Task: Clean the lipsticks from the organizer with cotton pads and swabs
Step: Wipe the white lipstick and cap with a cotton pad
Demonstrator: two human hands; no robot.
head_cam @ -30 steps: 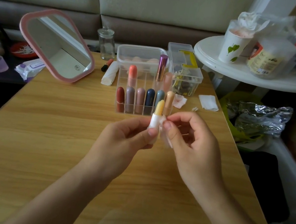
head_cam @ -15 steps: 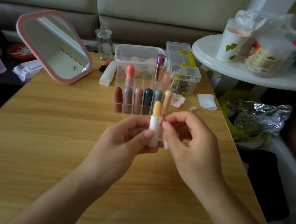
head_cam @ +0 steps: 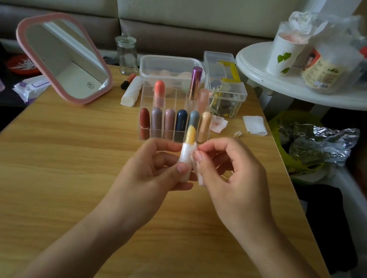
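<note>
Now straightens the yellow lipstick [head_cam: 190, 135] upright, pinched in the left hand [head_cam: 148, 176] just before the organizer [head_cam: 143, 109], and keeps rubbing the cotton pad [head_cam: 199, 180], pinched by the right hand [head_cam: 237, 185], along its white case, so the wiping is probably midway.

One head-worn, wide-angle view
It looked forward and down toward 12 o'clock, close above the worktop [head_cam: 49, 166], sofa [head_cam: 198, 3] beyond.

Wooden table [head_cam: 52, 179], clear organizer [head_cam: 171, 134], pink mirror [head_cam: 63, 56], glass jar [head_cam: 126, 55], cotton pad [head_cam: 254, 125]
</note>
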